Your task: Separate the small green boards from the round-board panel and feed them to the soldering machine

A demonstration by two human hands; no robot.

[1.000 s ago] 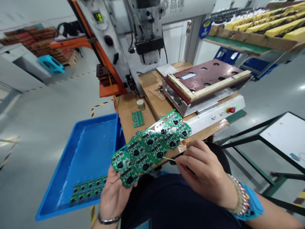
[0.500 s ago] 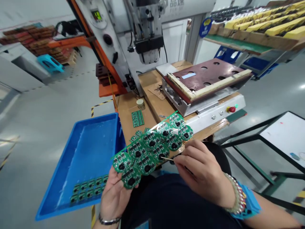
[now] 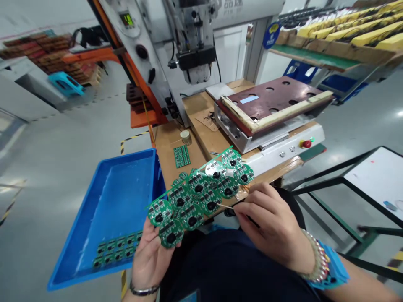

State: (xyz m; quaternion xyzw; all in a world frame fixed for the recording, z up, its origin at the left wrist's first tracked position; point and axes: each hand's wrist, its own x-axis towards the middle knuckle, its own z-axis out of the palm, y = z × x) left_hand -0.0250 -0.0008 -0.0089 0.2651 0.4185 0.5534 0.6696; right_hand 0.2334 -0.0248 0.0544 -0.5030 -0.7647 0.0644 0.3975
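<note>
A panel of round green circuit boards [image 3: 192, 188], each with a black blob near its middle, is held up in front of me, tilted. My left hand [image 3: 155, 247] grips its near left end, fingers beneath and thumb at the edge. Between the thumb and fingertips of my right hand [image 3: 267, 224] is a thin wooden stick [image 3: 226, 206]. The stick points left, its tip close to the black blob of a board in the lower row; whether it touches, I cannot tell. My right hand stays to the right of the panel.
A blue tray [image 3: 102, 167] at left holds another board panel [image 3: 118, 250]. On the bench lie a small rectangular circuit board [image 3: 181, 156] and a round tub [image 3: 185, 137]. Behind stand a press machine [image 3: 197, 58] and a brown fixture plate [image 3: 273, 98]. A white-topped table [image 3: 378, 180] is at right.
My right hand has moved slightly right with the stick, whose tip has shifted a little up and right on the board. The panel has shifted slightly left.
</note>
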